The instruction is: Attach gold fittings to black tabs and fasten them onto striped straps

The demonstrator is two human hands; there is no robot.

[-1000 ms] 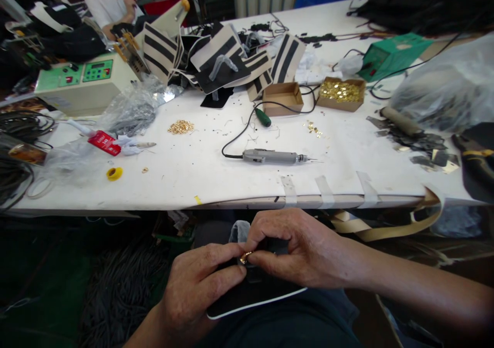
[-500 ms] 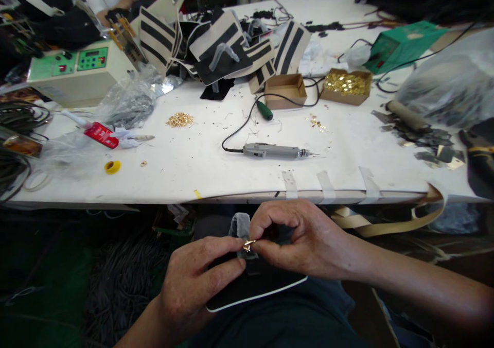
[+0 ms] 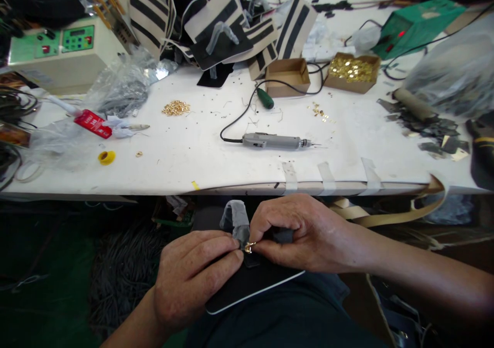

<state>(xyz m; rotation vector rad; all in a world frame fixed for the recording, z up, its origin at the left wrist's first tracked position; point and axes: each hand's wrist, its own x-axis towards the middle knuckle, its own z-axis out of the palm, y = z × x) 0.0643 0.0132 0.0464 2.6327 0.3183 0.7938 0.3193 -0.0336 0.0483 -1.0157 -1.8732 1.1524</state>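
Observation:
A black panel with a pale edge lies across my lap. From it rises a looped strap wrapped in clear plastic. My left hand is closed, thumb and forefinger pinching at the strap's lower end; exactly what lies between the fingertips is partly hidden. A small gold metal fitting is pinched between thumb and forefinger of my right hand, right against the strap and close to my left fingertips.
On the white table lie a grey electric screwdriver, a pile of gold fittings, a red glue bottle and yellow tape. Behind stand cardboard boxes, striped panels and a green power unit.
My left thumb and forefinger have closed together at the strap. The right hand keeps its pinch on the gold fitting. The whole view has tilted slightly downward.

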